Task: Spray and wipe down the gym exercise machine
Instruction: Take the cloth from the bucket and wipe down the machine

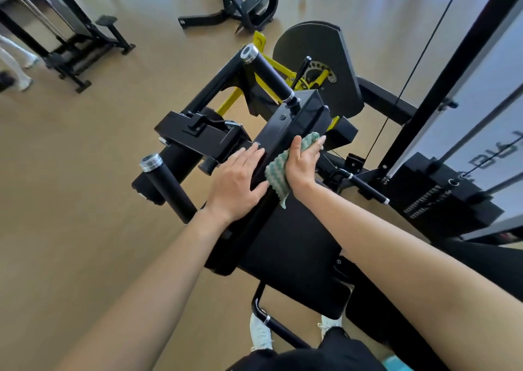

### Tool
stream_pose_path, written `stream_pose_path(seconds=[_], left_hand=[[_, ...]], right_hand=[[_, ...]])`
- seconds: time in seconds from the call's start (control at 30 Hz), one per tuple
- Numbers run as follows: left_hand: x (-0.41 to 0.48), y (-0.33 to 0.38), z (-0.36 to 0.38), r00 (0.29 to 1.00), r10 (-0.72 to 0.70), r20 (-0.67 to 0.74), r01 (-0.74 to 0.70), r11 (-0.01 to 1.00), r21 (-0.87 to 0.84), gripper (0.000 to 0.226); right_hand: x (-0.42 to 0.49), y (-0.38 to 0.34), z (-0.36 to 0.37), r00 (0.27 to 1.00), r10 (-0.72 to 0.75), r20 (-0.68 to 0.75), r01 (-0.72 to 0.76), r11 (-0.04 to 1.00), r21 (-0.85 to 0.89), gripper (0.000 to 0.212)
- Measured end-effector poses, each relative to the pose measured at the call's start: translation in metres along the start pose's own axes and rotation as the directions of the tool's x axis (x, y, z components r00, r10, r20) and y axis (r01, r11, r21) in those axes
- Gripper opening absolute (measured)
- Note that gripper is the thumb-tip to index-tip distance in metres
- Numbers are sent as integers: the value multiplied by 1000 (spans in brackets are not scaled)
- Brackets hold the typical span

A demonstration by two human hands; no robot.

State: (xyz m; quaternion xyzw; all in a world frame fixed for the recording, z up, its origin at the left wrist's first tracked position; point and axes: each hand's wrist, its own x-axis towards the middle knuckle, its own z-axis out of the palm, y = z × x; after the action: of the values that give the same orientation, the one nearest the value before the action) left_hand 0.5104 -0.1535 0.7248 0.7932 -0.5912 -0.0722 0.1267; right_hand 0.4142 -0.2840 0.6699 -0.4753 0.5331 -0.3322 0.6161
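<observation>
Well, zigzag-textured cloth [276, 164] against glossy frame [284, 131]

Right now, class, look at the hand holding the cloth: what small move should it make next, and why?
Probably slide the cloth up along the black bar toward the handle. The right hand grips the cloth against the bar's side, the left hand rests flat on the bar beside it, and the stretch above is covered by neither hand.
</observation>
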Motion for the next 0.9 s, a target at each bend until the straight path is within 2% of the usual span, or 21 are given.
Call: stream_pose_path(seconds=[0.33, 0.5, 0.67, 0.9], left_hand=[[2, 0, 4, 996, -43, -74, 40, 999, -37, 65], [2, 1, 3, 994, -45, -97, 40, 997, -61, 62], [3, 1, 3, 993, -75, -87, 67, 993, -95, 63], [3, 1, 1, 992, -83, -92, 72, 990, -125, 63]], right_hand=[[85, -32, -20, 997, 29, -76, -28, 1000, 9, 72], [111, -35, -25, 994, -32, -101, 34, 999, 15, 61], [84, -23, -15, 989, -55, -137, 61, 997, 37, 53], [4, 12, 8, 992, -92, -88, 100, 991, 94, 62]])
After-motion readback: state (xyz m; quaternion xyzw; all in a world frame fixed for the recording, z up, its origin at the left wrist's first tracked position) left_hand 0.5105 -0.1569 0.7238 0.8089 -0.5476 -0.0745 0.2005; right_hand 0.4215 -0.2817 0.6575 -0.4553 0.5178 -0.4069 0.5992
